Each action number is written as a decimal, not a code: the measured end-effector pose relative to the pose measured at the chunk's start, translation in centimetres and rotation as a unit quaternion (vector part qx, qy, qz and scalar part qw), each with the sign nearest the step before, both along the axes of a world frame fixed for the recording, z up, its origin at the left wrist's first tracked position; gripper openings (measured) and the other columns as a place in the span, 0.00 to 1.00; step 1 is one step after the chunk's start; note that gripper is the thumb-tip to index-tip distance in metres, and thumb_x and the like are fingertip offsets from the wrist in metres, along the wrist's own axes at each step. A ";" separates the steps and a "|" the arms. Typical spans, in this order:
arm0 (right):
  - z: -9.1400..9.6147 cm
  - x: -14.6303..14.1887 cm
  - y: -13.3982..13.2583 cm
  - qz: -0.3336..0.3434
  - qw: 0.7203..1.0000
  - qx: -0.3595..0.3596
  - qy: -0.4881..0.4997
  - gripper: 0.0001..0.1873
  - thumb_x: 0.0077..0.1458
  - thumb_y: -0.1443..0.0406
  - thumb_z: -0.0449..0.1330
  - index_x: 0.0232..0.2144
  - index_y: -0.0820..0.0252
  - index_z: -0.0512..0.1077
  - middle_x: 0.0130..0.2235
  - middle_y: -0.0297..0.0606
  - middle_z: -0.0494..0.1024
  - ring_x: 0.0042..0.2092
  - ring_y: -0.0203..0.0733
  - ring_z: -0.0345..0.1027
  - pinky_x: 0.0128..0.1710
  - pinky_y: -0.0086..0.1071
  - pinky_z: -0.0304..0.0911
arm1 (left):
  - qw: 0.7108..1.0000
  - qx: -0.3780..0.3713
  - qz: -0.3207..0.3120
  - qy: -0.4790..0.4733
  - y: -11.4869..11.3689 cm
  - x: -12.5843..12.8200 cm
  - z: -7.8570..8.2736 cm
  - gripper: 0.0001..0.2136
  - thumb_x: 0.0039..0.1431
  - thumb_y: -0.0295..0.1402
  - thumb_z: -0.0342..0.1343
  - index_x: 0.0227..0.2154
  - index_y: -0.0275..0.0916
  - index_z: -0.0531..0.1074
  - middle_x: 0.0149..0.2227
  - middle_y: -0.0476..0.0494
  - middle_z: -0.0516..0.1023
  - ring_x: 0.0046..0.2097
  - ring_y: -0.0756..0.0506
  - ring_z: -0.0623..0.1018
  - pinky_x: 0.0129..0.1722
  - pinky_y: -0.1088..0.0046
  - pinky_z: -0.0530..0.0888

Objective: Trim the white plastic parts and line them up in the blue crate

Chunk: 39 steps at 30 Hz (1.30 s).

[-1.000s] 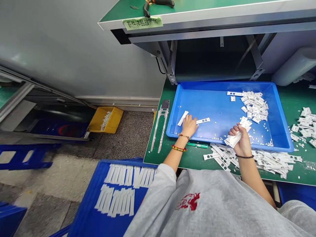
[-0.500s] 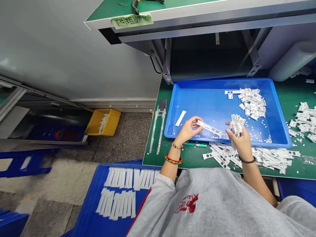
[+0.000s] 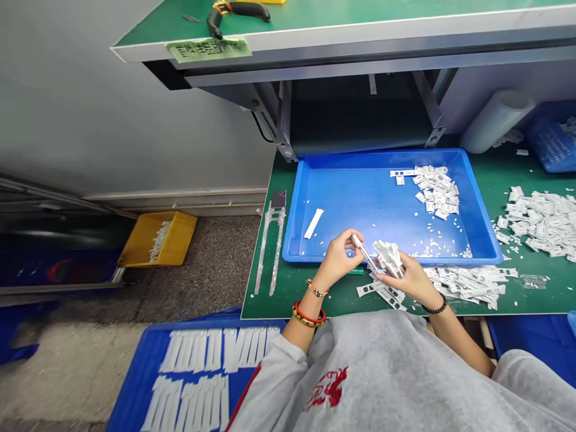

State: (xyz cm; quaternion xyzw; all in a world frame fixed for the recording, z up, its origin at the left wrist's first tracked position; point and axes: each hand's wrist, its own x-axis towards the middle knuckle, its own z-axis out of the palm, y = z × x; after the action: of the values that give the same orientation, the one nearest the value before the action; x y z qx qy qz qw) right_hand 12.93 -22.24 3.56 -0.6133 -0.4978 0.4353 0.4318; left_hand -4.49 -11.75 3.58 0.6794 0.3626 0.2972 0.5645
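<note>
My left hand (image 3: 342, 254) pinches one end of a long white plastic strip (image 3: 363, 252), which slants down toward my right hand. In my right hand (image 3: 411, 277) is a bundle of white plastic pieces (image 3: 389, 258), held over the near rim of the blue tray (image 3: 288, 240). The strip's far end meets the fingers of my right hand; whether they grip it I cannot tell. Right beside my right hand lies a pile of white strips (image 3: 468, 285) on the green bench. Inside the tray are a heap of small white parts (image 3: 435, 191) and one lone strip (image 3: 314, 223).
A metal two-pronged frame (image 3: 272, 240) lies left of the tray. More white parts (image 3: 544, 219) are heaped on the right. Pliers (image 3: 236, 11) rest on the shelf above. Below left are a yellow bin (image 3: 180, 240) and a blue crate (image 3: 130, 372) with rows of strips.
My right hand has come in toward my left with its bundle. The strip in my left hand has turned to a steeper, edge-on slant. The camera view has shifted right.
</note>
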 end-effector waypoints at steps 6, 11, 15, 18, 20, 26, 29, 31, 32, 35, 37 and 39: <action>-0.2 3.7 -2.5 0.104 0.982 -0.012 -0.160 0.09 0.53 0.64 0.60 0.38 0.53 0.75 0.32 0.35 0.80 0.31 0.44 0.72 0.31 0.32 0.62 | 0.978 0.068 -0.016 0.196 4.5 -2.6 -0.7 0.15 0.60 0.25 0.47 0.49 0.38 0.65 0.47 0.41 0.78 0.41 0.49 0.79 0.47 0.70 0.77; -1.5 5.7 -4.4 0.193 0.923 -0.070 -0.326 0.25 0.43 0.75 0.58 0.44 0.51 0.75 0.36 0.35 0.83 0.34 0.48 0.76 0.30 0.32 0.60 | 0.870 0.138 0.040 0.471 8.3 -5.0 -2.6 0.14 0.61 0.29 0.52 0.49 0.32 0.68 0.56 0.25 0.72 0.59 0.31 0.71 0.60 0.50 0.68; -0.6 6.4 -4.7 0.198 0.923 -0.058 -0.326 0.23 0.45 0.75 0.59 0.43 0.51 0.76 0.40 0.38 0.83 0.37 0.49 0.77 0.32 0.33 0.63 | 0.843 0.119 0.028 0.524 8.5 -4.9 -4.3 0.18 0.57 0.25 0.55 0.50 0.27 0.67 0.55 0.19 0.70 0.59 0.26 0.70 0.56 0.47 0.69; 1.4 8.3 -3.2 0.218 0.946 -0.012 -0.239 0.13 0.54 0.66 0.61 0.42 0.50 0.77 0.39 0.36 0.82 0.36 0.45 0.76 0.34 0.33 0.65 | 0.837 0.107 0.016 0.537 8.6 -4.5 -5.2 0.18 0.53 0.21 0.56 0.49 0.28 0.67 0.53 0.21 0.71 0.57 0.29 0.73 0.53 0.53 0.73; 2.3 10.5 -0.4 0.208 0.951 0.009 -0.228 0.10 0.56 0.61 0.61 0.41 0.51 0.77 0.35 0.35 0.81 0.29 0.41 0.71 0.30 0.32 0.63 | 0.843 0.106 0.002 0.527 8.7 -4.3 -5.5 0.18 0.52 0.20 0.57 0.47 0.29 0.67 0.51 0.25 0.72 0.55 0.32 0.74 0.53 0.56 0.73; -0.5 17.9 14.4 -0.045 0.902 -0.024 -0.428 0.13 0.54 0.61 0.61 0.40 0.60 0.74 0.41 0.47 0.79 0.40 0.51 0.71 0.39 0.38 0.64 | 0.884 0.132 -0.007 0.448 7.8 -3.8 -4.9 0.10 0.56 0.23 0.54 0.42 0.34 0.68 0.47 0.33 0.71 0.55 0.37 0.74 0.59 0.61 0.70; -3.0 20.0 19.6 -0.080 0.880 -0.049 -0.465 0.14 0.54 0.62 0.59 0.42 0.64 0.73 0.46 0.53 0.78 0.45 0.55 0.69 0.42 0.40 0.63 | 0.904 0.147 0.010 0.401 6.6 -4.3 -3.8 0.06 0.62 0.27 0.50 0.41 0.37 0.67 0.47 0.36 0.71 0.53 0.41 0.74 0.57 0.62 0.72; -4.2 20.7 21.3 -0.070 0.870 -0.069 -0.483 0.15 0.52 0.64 0.60 0.42 0.63 0.73 0.47 0.52 0.77 0.46 0.55 0.69 0.43 0.41 0.63 | 0.930 0.142 0.045 0.336 5.6 -5.0 -3.0 0.05 0.64 0.28 0.47 0.41 0.39 0.66 0.46 0.38 0.72 0.51 0.43 0.75 0.54 0.63 0.74; -4.6 21.0 21.6 -0.062 0.866 -0.081 -0.490 0.15 0.51 0.64 0.61 0.42 0.62 0.73 0.48 0.52 0.77 0.45 0.56 0.69 0.43 0.41 0.63 | 0.947 0.126 0.067 0.287 5.1 -5.5 -2.7 0.05 0.64 0.29 0.46 0.40 0.40 0.66 0.45 0.40 0.73 0.49 0.43 0.76 0.51 0.64 0.75; -5.0 21.3 21.6 -0.052 0.850 -0.108 -0.513 0.14 0.49 0.66 0.63 0.41 0.63 0.74 0.47 0.55 0.78 0.45 0.58 0.70 0.43 0.43 0.63 | 0.982 0.043 0.126 0.135 3.5 -6.6 -1.9 0.06 0.60 0.29 0.47 0.39 0.41 0.65 0.41 0.45 0.75 0.39 0.48 0.77 0.40 0.70 0.77; -4.6 21.3 21.0 -0.051 0.842 -0.108 -0.526 0.13 0.51 0.65 0.62 0.41 0.62 0.73 0.46 0.54 0.78 0.45 0.57 0.71 0.42 0.42 0.63 | 0.986 -0.012 0.147 0.084 2.6 -6.8 -1.6 0.06 0.58 0.30 0.48 0.39 0.41 0.65 0.39 0.48 0.75 0.31 0.52 0.74 0.31 0.75 0.74; -3.9 21.2 19.9 -0.046 0.838 -0.091 -0.536 0.12 0.54 0.64 0.62 0.42 0.61 0.72 0.45 0.51 0.79 0.45 0.56 0.71 0.41 0.40 0.63 | 0.984 -0.049 0.163 0.051 1.9 -6.5 -1.5 0.07 0.56 0.31 0.49 0.38 0.41 0.65 0.37 0.49 0.75 0.26 0.54 0.68 0.26 0.78 0.70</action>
State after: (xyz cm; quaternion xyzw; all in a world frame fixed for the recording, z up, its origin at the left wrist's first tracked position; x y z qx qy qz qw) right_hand 34.17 -2.37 -0.33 -0.8097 -0.5806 0.0620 0.0594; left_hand -11.01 -9.85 2.13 0.5972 0.5107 0.3320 0.5219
